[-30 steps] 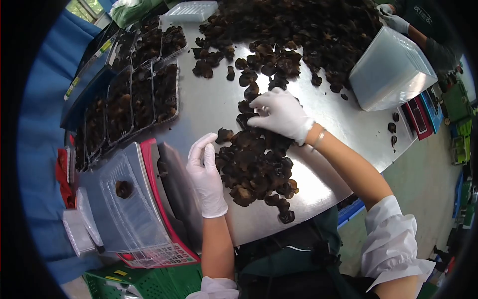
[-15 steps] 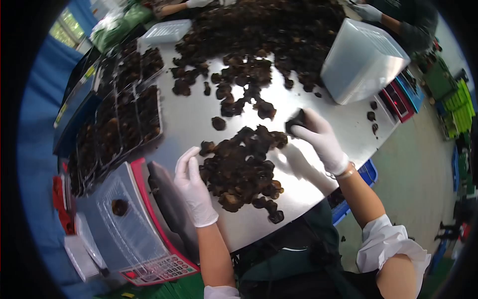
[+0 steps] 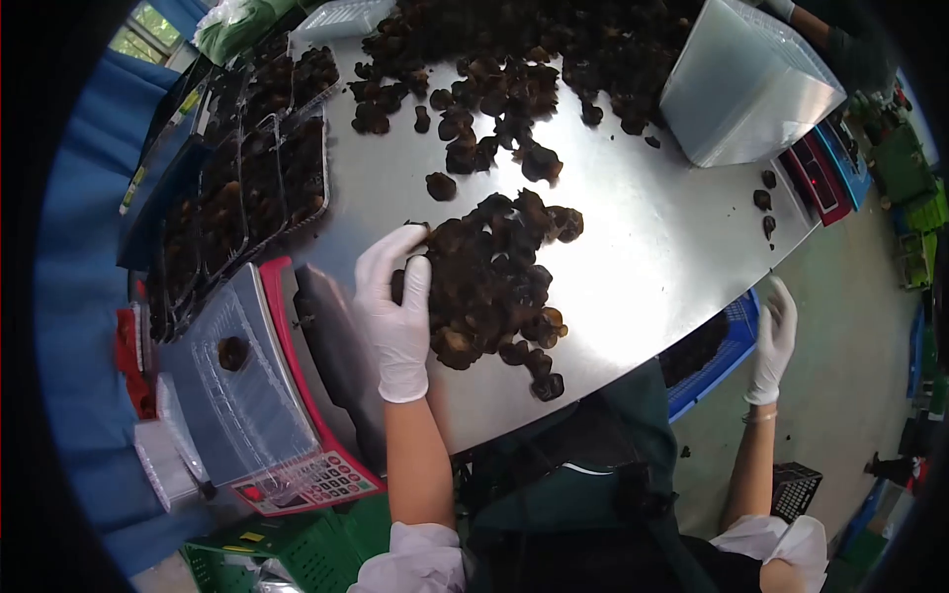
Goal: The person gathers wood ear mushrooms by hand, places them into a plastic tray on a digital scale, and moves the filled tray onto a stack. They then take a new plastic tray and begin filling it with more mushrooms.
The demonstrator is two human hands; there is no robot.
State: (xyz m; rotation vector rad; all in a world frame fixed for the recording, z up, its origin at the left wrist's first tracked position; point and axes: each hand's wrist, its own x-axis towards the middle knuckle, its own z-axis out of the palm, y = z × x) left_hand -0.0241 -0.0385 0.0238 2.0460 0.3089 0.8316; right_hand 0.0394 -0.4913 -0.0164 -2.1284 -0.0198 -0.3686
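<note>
A loose pile of dark brown, wrinkled pieces resembling dried mushrooms (image 3: 484, 282) lies on the metal table (image 3: 623, 267). My left hand (image 3: 393, 316), in a white glove, curls around the pile's left edge. A dark piece (image 3: 398, 287) shows between its thumb and fingers, and its fingertips touch another at the pile. Past the table's right edge, beside a blue basket (image 3: 714, 368) holding dark pieces, is my gloved right hand (image 3: 776, 341). Its fingers are stretched out and nothing shows in them.
Clear trays of dark pieces (image 3: 262, 178) stand left, behind a red-edged scale (image 3: 326, 479) with a plastic lid and one piece (image 3: 233, 353). A stack of clear containers (image 3: 746, 89) and a red scale (image 3: 813, 178) are back right. A bigger heap (image 3: 554, 30) covers the far end.
My right hand has moved off the table to the right, and the dark piece it held is no longer seen. My left hand has closed in on the pile's edge. The view has shifted.
</note>
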